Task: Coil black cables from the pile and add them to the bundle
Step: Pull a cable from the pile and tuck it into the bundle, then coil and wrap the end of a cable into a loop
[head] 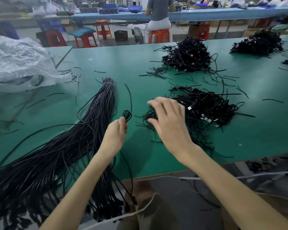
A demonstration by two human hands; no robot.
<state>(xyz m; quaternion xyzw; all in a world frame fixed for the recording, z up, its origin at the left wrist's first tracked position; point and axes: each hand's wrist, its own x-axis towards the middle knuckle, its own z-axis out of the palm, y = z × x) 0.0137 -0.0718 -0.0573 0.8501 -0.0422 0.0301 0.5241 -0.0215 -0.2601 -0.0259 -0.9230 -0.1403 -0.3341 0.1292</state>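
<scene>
Black cable (127,115): a small loop of a few turns stands just above the left hand (115,131), pinched between thumb and curled fingers (121,121). One tail arcs away from the fingers toward the far side. The rest trails back past the wrist and over the near counter (123,63) edge, so the long axis runs near to far. Right hand (167,120): fingers spread, holding nothing, motion-blurred over the near-left edge of the pile (206,107) of coiled cables; contact cannot be told. Bundle (96,113) lies left of the left fingers, white tie (107,83) at its far end, loose ends fanning toward the person. Plastic bag (18,63) sits far left of the fingers; dark contents, not identifiable. Another heap (188,53) lies beyond the right fingers.
</scene>
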